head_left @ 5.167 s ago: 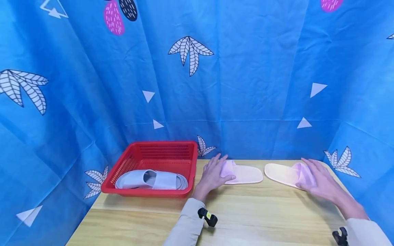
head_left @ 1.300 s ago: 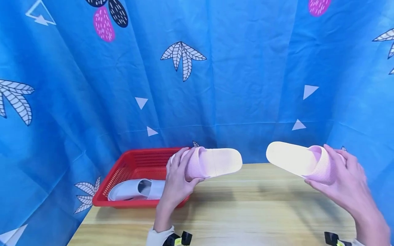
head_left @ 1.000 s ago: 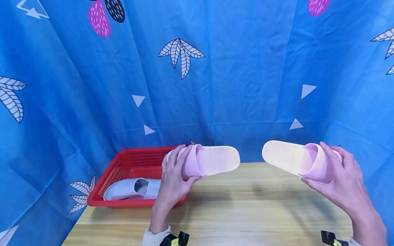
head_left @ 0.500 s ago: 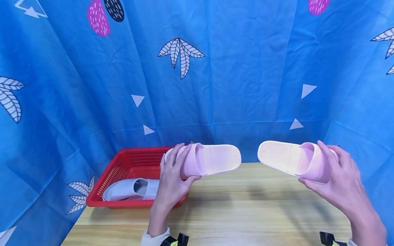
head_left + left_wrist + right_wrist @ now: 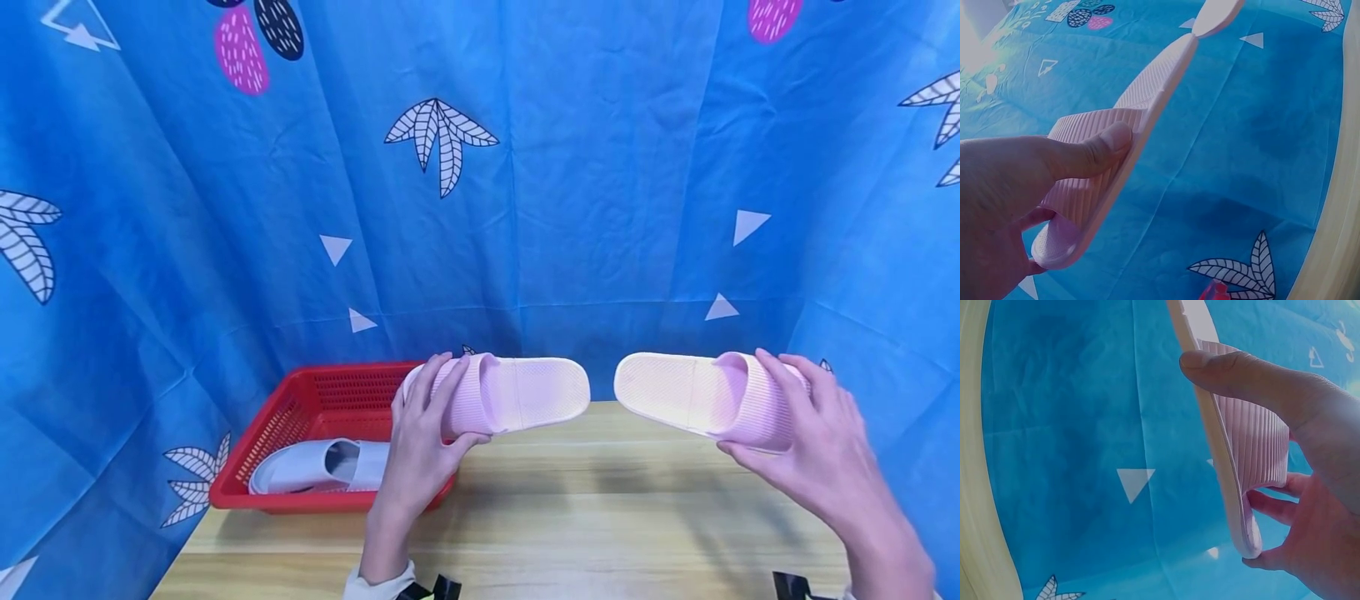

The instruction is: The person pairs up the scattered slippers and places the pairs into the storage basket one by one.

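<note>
My left hand point(image 5: 422, 446) grips a pink slipper point(image 5: 536, 393) around its ribbed strap, the thumb lying along the near side in the left wrist view. A matching pink slipper point(image 5: 667, 392) is held by my right hand point(image 5: 825, 450), also at the strap end. Both slippers are raised above the table, heel ends facing each other with a small gap between them, footbeds turned toward the head camera. In the right wrist view the thumb point(image 5: 1235, 374) presses the strap's edge while other fingers reach round the toe end.
A red basket point(image 5: 330, 500) stands on the left of the wooden table point(image 5: 570, 533), partly behind my left hand. Grey-white slippers point(image 5: 300, 467) lie in it. A blue patterned curtain point(image 5: 600, 208) hangs behind the table and along both sides.
Both pink slippers lay on the table at first; my hands have since taken hold of and lifted them. Lately the right slipper has moved left, narrowing the gap between the heels.
</note>
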Demonstrator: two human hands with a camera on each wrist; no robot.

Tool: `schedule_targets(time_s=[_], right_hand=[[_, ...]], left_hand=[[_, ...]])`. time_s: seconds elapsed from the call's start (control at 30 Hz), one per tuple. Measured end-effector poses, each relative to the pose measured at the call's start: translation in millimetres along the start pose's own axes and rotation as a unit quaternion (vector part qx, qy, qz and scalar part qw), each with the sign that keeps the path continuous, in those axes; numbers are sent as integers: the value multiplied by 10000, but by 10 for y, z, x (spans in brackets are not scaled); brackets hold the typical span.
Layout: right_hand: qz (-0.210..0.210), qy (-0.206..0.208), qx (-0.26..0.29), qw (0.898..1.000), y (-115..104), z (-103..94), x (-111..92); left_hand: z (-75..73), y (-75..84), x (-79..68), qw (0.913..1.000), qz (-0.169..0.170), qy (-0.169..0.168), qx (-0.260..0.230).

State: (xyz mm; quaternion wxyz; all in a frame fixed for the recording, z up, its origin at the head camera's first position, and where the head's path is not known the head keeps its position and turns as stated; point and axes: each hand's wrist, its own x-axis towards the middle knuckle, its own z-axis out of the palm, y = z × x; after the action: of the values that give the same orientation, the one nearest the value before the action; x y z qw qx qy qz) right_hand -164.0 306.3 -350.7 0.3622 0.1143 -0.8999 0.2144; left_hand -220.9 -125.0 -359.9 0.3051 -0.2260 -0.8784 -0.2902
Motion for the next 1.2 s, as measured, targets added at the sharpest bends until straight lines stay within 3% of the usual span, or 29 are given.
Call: schedule_targets(time_s=[1.2], right_hand=[[-131,-376,-222,9990,-241,91,26]], left_hand=[[108,87,-5,9999,6,-114,-60]])
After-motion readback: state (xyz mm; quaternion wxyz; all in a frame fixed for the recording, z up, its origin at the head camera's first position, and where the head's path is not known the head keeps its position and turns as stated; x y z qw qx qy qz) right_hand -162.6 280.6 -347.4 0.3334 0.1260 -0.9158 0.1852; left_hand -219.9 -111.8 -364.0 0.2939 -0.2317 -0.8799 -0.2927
